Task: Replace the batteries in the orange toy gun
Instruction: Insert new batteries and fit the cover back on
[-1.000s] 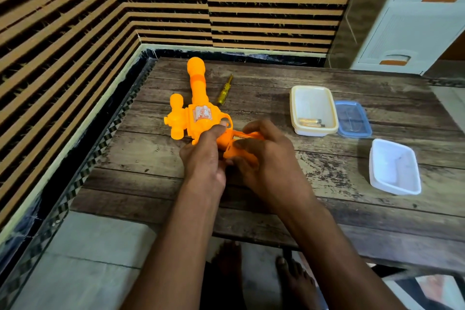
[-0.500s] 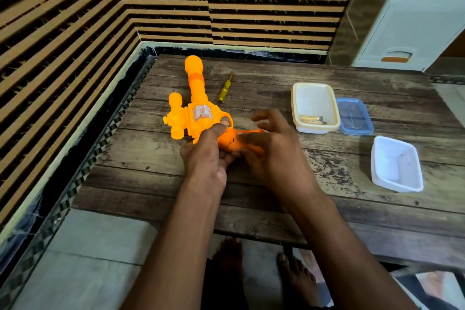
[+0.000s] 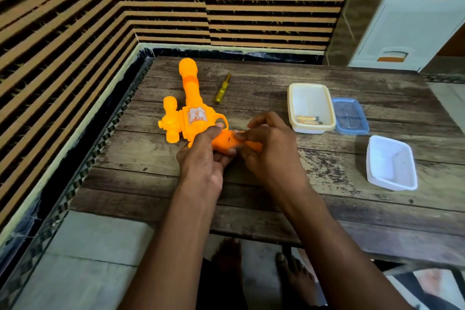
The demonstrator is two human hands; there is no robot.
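Home — drawer cabinet (image 3: 412, 15), bare feet (image 3: 294, 274)

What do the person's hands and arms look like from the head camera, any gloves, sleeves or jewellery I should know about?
Both are bare. The left hand and right hand wear no gloves, and no rings, watch or bands show. The forearms are uncovered right down to the bottom edge of the picture, so no sleeve is in view. Nothing is marked or taped on them. The feet below the table edge are bare too.

- The orange toy gun (image 3: 193, 118) has its grip mostly hidden under the left hand (image 3: 201, 158) and right hand (image 3: 269, 151).
- The batteries (image 3: 308, 119) (in the cream tray (image 3: 312, 90)) are too small to count.
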